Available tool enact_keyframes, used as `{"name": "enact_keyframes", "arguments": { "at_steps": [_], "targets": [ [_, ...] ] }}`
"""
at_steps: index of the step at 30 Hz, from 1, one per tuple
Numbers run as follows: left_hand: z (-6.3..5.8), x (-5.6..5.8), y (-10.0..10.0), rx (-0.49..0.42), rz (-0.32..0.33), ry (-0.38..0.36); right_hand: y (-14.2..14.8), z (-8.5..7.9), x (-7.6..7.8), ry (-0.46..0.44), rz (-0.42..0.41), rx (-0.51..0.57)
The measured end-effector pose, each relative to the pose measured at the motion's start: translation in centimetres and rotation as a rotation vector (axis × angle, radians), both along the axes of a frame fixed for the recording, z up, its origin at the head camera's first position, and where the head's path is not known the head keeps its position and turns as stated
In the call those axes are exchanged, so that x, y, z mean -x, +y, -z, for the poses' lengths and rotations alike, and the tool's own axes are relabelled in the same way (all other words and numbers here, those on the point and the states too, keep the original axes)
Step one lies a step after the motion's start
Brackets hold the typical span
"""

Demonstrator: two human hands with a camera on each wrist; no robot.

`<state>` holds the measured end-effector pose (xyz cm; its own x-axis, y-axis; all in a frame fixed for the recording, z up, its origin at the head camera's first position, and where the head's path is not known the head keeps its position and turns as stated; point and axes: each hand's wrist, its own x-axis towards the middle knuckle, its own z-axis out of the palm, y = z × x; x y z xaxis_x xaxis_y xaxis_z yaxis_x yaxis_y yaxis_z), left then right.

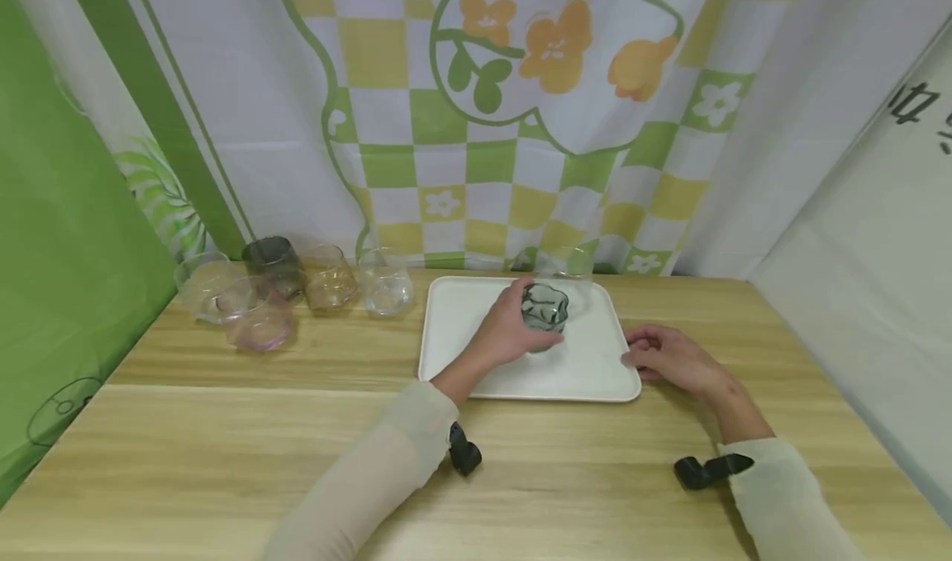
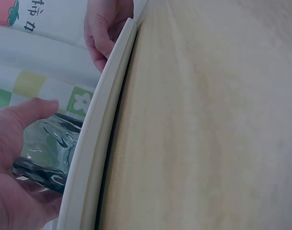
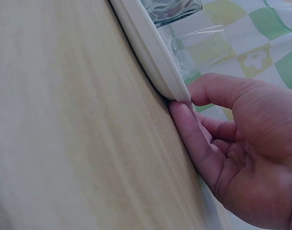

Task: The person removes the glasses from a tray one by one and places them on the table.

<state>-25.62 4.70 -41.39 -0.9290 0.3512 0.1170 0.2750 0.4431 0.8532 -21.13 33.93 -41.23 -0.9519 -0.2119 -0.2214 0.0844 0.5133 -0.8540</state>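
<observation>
My left hand (image 1: 507,325) grips a smoky grey glass (image 1: 545,306) with a wavy, dimpled wall, over the middle of the white tray (image 1: 464,297). In the left wrist view the thumb and fingers wrap that grey glass (image 2: 48,143) just behind the tray's rim (image 2: 95,112). At the tray's right edge, my right hand (image 1: 673,358) pinches the rim. The right wrist view shows its thumb and finger on either side of the tray corner (image 3: 172,81). A clear glass (image 1: 576,280) stands toward the tray's back right, partly behind the grey one.
Several glasses stand at the table's back left: a dark one (image 1: 273,265), an amber one (image 1: 330,278), a clear one (image 1: 387,284), a pinkish one (image 1: 258,321) and a clear one (image 1: 204,284) at the far left. A patterned curtain (image 1: 487,164) hangs along the wooden table's (image 1: 565,478) back edge.
</observation>
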Motion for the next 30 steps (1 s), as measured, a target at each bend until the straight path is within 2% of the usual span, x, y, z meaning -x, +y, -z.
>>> {"name": "enact_keyframes", "arguments": {
  "at_steps": [4, 22, 30],
  "targets": [
    [0.15, 0.17, -0.13, 0.019, -0.019, -0.004, -0.37, -0.05, 0.25, 0.003, -0.006, 0.001],
    [-0.32, -0.02, 0.0, 0.05, -0.014, 0.009, -0.01, -0.24, 0.22, -0.017, 0.01, -0.03],
    [-0.5, -0.44, -0.43, 0.108, -0.024, 0.065, 0.22, 0.06, 0.42, -0.012, 0.011, -0.008]
  ]
}}
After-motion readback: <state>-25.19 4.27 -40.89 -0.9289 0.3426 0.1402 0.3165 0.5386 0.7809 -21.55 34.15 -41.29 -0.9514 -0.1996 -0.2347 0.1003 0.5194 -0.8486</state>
